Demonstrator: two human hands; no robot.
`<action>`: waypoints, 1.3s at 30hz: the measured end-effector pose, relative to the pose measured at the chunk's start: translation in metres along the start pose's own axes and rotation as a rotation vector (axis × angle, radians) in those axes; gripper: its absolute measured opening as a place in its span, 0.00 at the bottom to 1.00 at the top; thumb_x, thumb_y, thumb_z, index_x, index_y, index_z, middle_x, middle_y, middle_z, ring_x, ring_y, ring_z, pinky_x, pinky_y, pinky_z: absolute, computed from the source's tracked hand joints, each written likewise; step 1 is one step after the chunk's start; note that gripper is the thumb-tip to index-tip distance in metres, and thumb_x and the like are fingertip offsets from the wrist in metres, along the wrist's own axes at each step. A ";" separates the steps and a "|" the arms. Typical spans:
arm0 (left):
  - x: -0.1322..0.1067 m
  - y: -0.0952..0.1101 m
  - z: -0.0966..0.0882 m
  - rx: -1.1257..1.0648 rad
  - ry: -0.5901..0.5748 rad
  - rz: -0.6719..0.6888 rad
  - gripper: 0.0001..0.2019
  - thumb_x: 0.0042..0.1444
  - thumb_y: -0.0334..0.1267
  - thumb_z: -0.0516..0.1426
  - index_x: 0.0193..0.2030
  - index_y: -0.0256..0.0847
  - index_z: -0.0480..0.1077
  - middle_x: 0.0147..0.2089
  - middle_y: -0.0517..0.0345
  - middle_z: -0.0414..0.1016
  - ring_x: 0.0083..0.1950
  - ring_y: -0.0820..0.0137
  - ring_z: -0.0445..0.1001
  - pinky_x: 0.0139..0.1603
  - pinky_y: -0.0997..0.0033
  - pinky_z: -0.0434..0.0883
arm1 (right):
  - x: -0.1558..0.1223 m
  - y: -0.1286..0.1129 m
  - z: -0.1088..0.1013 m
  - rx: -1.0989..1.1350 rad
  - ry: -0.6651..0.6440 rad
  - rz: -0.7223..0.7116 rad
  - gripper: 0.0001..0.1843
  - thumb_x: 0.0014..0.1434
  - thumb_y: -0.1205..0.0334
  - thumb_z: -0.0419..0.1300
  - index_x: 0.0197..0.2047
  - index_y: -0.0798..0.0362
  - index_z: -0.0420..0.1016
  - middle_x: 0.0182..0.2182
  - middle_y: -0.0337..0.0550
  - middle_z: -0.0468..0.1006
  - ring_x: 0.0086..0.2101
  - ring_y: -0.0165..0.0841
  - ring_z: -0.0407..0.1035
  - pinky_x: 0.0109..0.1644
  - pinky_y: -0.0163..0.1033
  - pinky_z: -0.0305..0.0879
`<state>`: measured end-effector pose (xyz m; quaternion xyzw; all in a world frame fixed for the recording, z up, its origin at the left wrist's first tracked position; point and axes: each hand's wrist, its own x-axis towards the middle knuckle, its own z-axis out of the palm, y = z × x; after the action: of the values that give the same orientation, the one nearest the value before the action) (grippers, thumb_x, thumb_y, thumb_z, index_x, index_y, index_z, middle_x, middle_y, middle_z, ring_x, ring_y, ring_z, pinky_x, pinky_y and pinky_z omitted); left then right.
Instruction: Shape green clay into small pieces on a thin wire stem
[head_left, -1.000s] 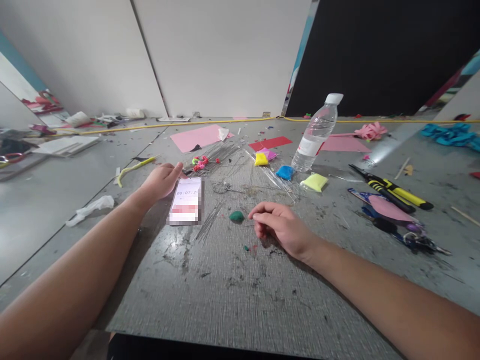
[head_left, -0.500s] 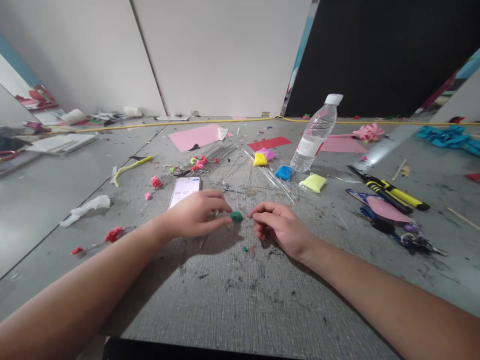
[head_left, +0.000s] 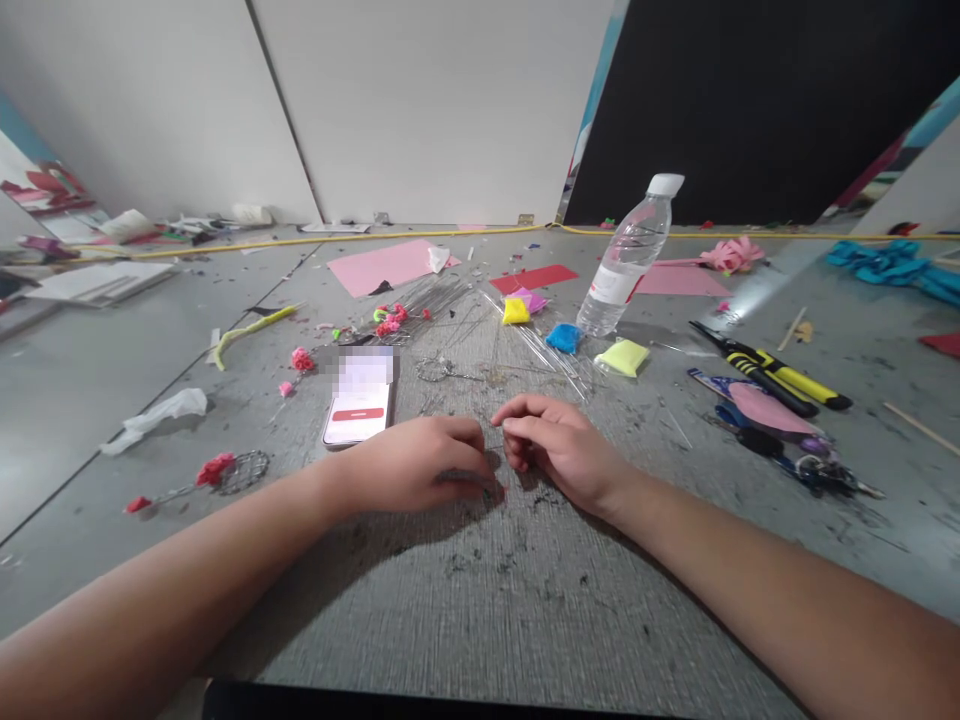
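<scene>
Beside the phone (head_left: 360, 405), left hand (head_left: 420, 465) curled (grip: cannot tell); right hand (head_left: 559, 450) grip pinched closed.

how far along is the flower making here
Done, it seems: a pink flower on wire lies at the left. In hand: left hand and right hand meet, fingers curled over something hidden. Left: loose wires, yellow clay and blue clay lie untouched.

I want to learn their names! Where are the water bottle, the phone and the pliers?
water bottle (head_left: 628, 250), head view, clear middle of its body.
phone (head_left: 360, 402), head view, middle of its screen.
pliers (head_left: 804, 382), head view, yellow handle.
</scene>
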<state>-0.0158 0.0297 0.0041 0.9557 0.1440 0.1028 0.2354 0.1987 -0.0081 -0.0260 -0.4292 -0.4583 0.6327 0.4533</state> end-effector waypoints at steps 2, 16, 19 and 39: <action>0.001 0.001 0.001 0.009 -0.019 0.004 0.10 0.67 0.36 0.60 0.50 0.44 0.82 0.45 0.51 0.76 0.42 0.67 0.78 0.43 0.70 0.74 | 0.000 -0.001 0.000 -0.006 -0.005 -0.002 0.09 0.51 0.56 0.64 0.33 0.52 0.77 0.19 0.34 0.71 0.22 0.30 0.66 0.26 0.36 0.58; 0.006 0.003 0.002 -0.098 -0.011 -0.042 0.08 0.65 0.37 0.61 0.47 0.42 0.81 0.45 0.50 0.79 0.42 0.66 0.79 0.43 0.67 0.74 | -0.001 -0.003 0.001 0.008 -0.021 0.019 0.08 0.51 0.57 0.65 0.33 0.51 0.77 0.18 0.34 0.71 0.20 0.29 0.65 0.22 0.35 0.56; 0.008 0.007 0.003 -0.134 0.027 -0.122 0.09 0.59 0.38 0.67 0.45 0.40 0.80 0.41 0.53 0.78 0.37 0.68 0.77 0.38 0.70 0.72 | -0.001 -0.003 0.001 0.010 -0.027 0.013 0.08 0.51 0.57 0.66 0.32 0.51 0.76 0.18 0.34 0.71 0.20 0.29 0.65 0.22 0.35 0.57; 0.002 0.008 -0.004 -0.032 0.087 -0.059 0.07 0.64 0.39 0.61 0.41 0.40 0.80 0.34 0.55 0.76 0.31 0.72 0.74 0.31 0.72 0.67 | -0.001 -0.003 0.001 -0.002 -0.037 0.016 0.07 0.52 0.57 0.65 0.32 0.52 0.77 0.18 0.35 0.72 0.21 0.29 0.66 0.26 0.36 0.58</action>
<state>-0.0131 0.0251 0.0111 0.9417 0.1806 0.1393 0.2471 0.1988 -0.0087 -0.0229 -0.4214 -0.4638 0.6436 0.4394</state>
